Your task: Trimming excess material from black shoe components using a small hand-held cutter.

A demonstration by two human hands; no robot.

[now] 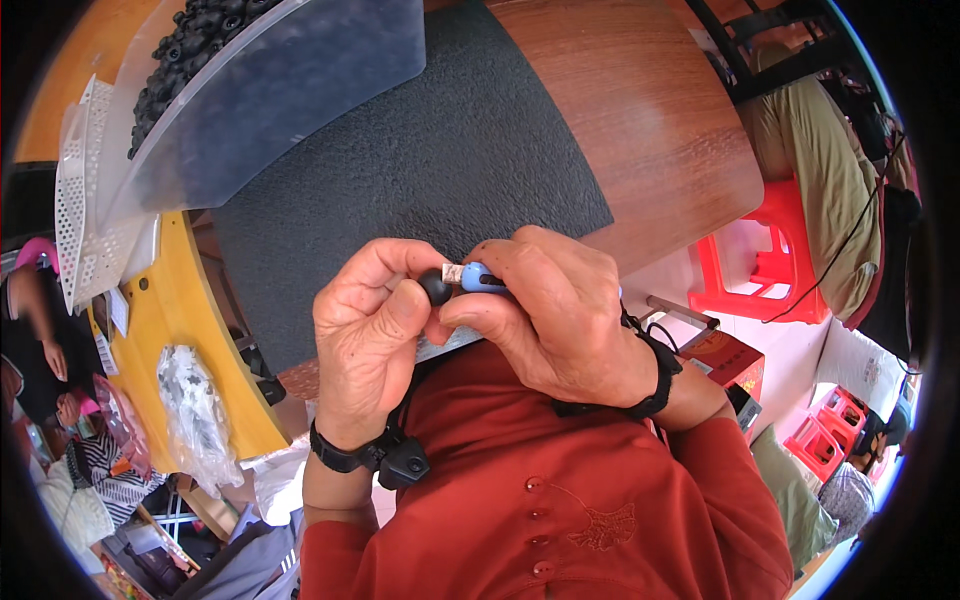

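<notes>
My left hand (362,315) pinches a small round black part (434,288) between thumb and fingers, just above the near edge of the black mat. In my right hand (565,310) is a small blue-handled cutter-like tool (475,277), gripped between thumb and forefinger. Its pale, wrapped-looking end meets the upper right side of the black part. A cutting edge cannot be made out, and my fingers hide most of the handle. Both hands are close together in front of my red shirt.
The textured black mat (430,150) covers much of the brown wooden table (665,120). At the far left stands a translucent plastic bin (300,85) with many black parts (190,55). Red stools (770,265) are at the right; a plastic bag (192,410) lies on the yellow surface at left.
</notes>
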